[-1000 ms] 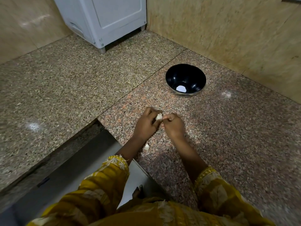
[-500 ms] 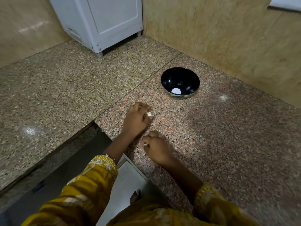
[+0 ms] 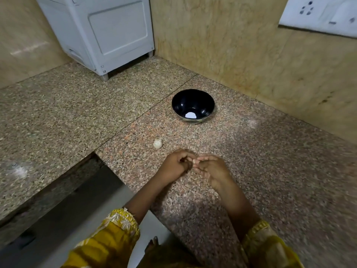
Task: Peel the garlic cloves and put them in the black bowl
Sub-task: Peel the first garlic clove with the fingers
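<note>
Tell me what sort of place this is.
Most likely a home kitchen: a speckled granite counter runs along stone-tiled walls, a white appliance stands on it in the corner, and a piece of garlic lies near a black bowl.

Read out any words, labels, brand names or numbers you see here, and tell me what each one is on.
No readable text anywhere in this view.
White appliance: tiny marks near its front foot, too small to read.
Socket plate: only pin holes and switches, no lettering visible.
Black bowl: no label or marking visible.
</note>
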